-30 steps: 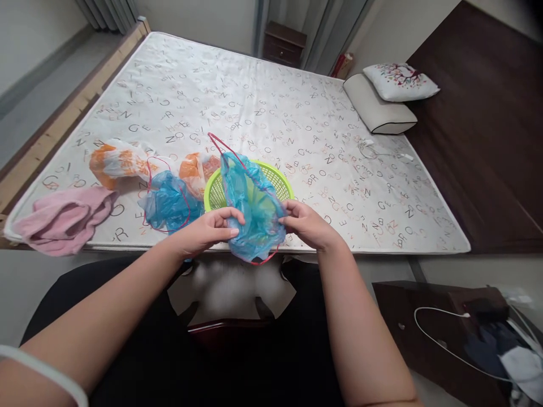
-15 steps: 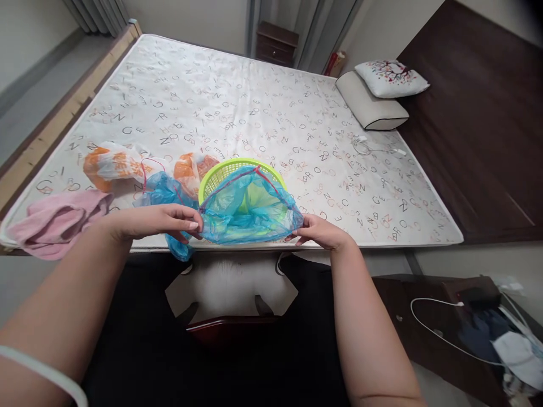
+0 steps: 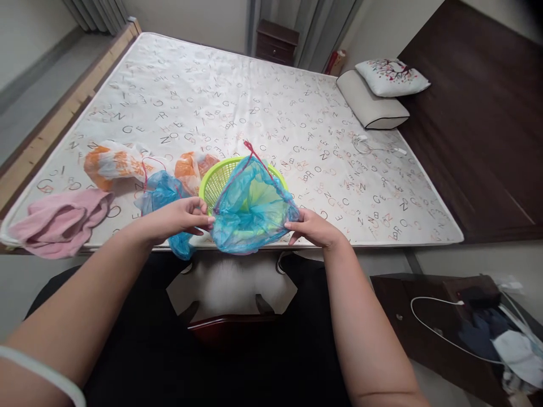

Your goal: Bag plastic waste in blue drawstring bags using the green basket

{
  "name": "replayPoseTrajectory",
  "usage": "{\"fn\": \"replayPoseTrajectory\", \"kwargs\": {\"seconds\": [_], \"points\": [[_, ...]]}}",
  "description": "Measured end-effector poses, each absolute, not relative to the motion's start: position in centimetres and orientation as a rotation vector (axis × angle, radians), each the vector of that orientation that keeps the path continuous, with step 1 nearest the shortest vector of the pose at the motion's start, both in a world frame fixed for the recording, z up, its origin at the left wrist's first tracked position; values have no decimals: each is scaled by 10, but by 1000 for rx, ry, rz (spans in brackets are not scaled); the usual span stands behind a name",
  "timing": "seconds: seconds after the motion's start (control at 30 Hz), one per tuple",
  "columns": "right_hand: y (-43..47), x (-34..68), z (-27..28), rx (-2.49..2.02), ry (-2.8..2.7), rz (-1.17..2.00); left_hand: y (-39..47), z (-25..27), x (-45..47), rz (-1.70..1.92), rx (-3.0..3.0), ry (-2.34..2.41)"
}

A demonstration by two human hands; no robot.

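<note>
Pinching a translucent blue plastic bag with a red drawstring (image 3: 248, 223) open over the near side of a round lime-green plastic basket (image 3: 211, 180), with fingers clamped on its edge: left hand (image 3: 186, 216) at nine o'clock, right hand (image 3: 313, 227) at three. Inside the bag, only blue folds and green seen through film. Farther out on the white letter-printed mattress (image 3: 292, 118), toward nine, a crumpled second blue bag (image 3: 161, 186) and a rumpled pink cloth (image 3: 63, 219); toward ten, orange-and-white plastic bags (image 3: 108, 165). Narrower mouth than half a second ago, peaking higher toward twelve.
</note>
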State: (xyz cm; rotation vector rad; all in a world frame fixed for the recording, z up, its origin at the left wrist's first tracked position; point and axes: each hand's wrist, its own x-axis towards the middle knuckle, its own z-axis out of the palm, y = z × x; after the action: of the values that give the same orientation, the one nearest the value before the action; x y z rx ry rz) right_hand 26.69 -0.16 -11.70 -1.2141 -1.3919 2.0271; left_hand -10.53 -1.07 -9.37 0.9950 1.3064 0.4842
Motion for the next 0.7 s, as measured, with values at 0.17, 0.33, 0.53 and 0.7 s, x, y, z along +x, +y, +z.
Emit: {"fn": "replayPoseTrajectory", "kwargs": {"seconds": [0.17, 0.33, 0.53, 0.7], "points": [[-1, 266, -118, -1102, -1363, 2118, -22, -101, -88, 587, 909, 1332], [0, 256, -120, -1023, -1298, 1986, -19, -96, -88, 851, 708, 1218], [1, 235, -113, -1019, -1098, 1804, -20, -93, -91, 976, 446, 1134], [2, 218, -113, -959, -1073, 1873, -23, -94, -85, 1006, 395, 1142]]}}
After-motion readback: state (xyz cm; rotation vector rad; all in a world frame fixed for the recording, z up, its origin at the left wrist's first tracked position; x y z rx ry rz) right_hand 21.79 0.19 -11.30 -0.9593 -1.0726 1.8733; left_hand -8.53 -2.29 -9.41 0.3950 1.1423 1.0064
